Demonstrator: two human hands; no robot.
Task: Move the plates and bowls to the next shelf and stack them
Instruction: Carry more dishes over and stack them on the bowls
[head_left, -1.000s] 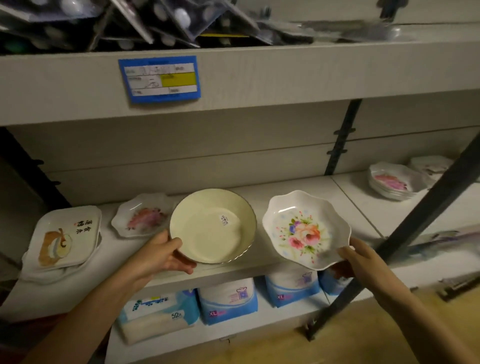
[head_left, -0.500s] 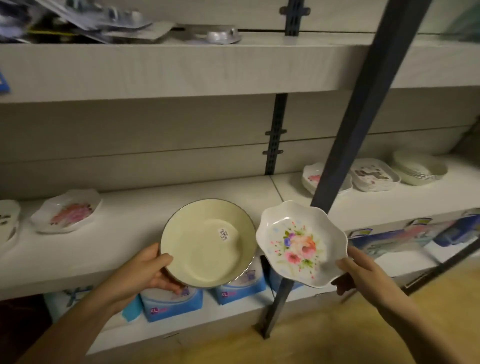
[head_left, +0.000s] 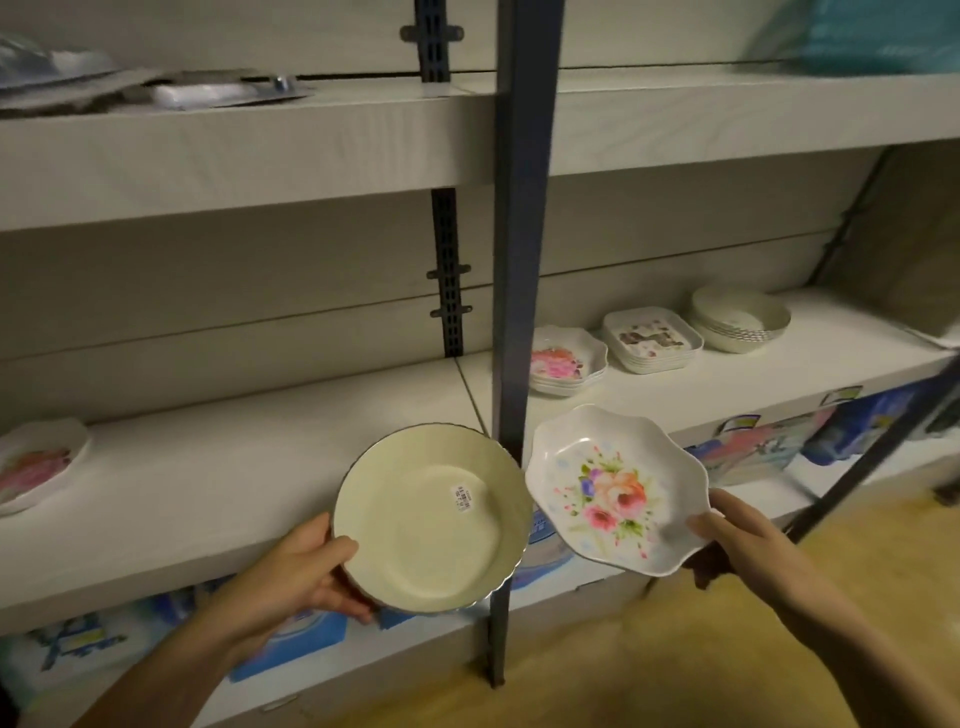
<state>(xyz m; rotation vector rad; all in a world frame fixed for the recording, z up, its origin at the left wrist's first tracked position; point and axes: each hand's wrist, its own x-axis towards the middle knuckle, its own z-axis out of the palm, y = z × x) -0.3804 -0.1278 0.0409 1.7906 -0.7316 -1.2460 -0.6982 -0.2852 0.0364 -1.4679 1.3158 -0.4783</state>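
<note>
Pale shelf (head_left: 234, 467), dark upright post (head_left: 524, 260), stacked plates (head_left: 566, 364) right, wooden floor (head_left: 649, 675)

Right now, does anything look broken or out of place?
Nothing looks broken. One white scalloped plate with pink flowers sits alone at far left, apart from the matching stack of flowered plates right of the dark metal post.
</note>
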